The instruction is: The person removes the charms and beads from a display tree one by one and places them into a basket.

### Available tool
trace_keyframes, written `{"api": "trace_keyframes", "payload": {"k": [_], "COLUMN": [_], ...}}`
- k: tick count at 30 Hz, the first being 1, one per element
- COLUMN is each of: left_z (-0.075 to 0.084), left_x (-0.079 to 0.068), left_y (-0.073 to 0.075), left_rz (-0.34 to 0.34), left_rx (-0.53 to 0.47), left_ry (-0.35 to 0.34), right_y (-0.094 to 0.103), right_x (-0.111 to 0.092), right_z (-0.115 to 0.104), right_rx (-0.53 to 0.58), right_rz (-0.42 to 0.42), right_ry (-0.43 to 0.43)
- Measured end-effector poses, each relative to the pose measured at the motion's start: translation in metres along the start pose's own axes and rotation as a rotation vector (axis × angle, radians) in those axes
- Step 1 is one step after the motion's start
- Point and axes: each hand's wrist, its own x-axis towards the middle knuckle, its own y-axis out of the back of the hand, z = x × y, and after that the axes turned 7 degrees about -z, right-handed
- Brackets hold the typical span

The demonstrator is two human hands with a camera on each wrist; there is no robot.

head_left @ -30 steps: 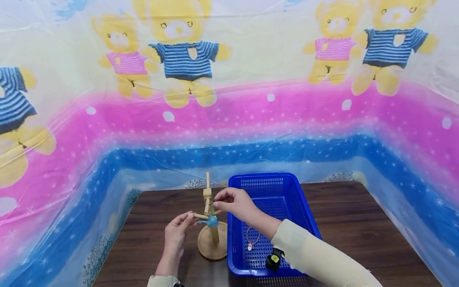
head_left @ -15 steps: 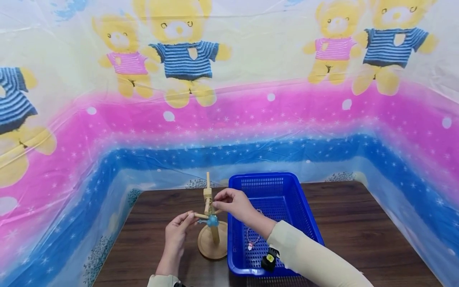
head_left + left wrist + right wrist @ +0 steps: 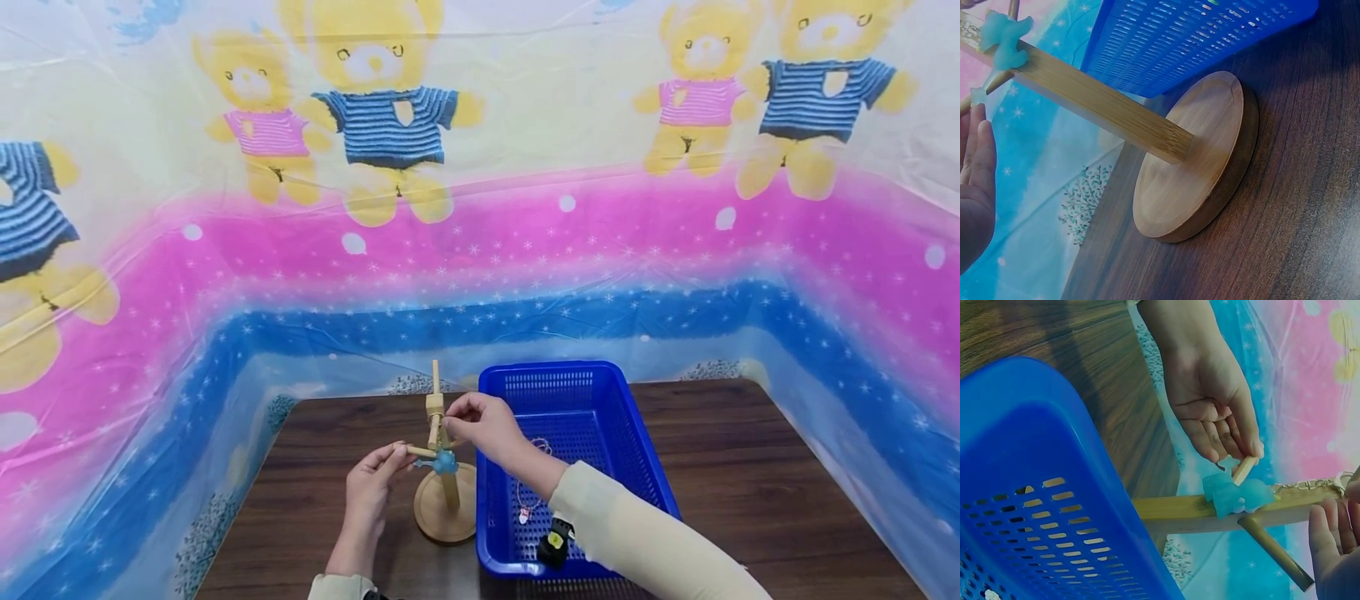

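A wooden stand with a round base (image 3: 442,517) and several side pegs stands on the table. My left hand (image 3: 371,483) pinches the end of its left peg (image 3: 420,452) between thumb and fingers. A keychain with a teal figure charm (image 3: 1235,494) hangs against the post, its gold chain (image 3: 1310,484) running up toward an upper peg (image 3: 433,431). At that peg, the thumb and fingertips of my right hand (image 3: 491,429) pinch the top of the keychain at its clasp. The left wrist view shows the teal charm beside the left hand's fingertips.
A blue plastic basket (image 3: 483,533) stands right beside the stand, under my right forearm. Inside it lie beaded bracelets, one with a pink-and-white charm (image 3: 524,516). A printed bear curtain (image 3: 562,317) surrounds the dark wooden table (image 3: 765,467).
My right forearm and wrist have shifted slightly left and down, uncovering more of the bracelets, while the fingertips stay at the upper peg. The left hand keeps its hold on the peg.
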Motion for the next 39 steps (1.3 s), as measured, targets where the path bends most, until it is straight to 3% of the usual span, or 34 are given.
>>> {"api": "trace_keyframes", "payload": {"k": [12,39], "left_z": [-0.0008,-0.0014], "left_x": [0.0002,0.0012], "left_y": [0.0001,-0.0001], "left_rz": [0.010,0.023], "left_rx": [0.003,-0.015], "left_ry": [0.013,-0.013], "right_y": [-0.0092,-0.0052], "right_x": [-0.0047,-0.0086], "right_z": [0.0020,-0.0058], "right_rx": [-0.035,0.074], "right_rz": [0.083,0.007], "right_ry": [0.035,-0.011]}}
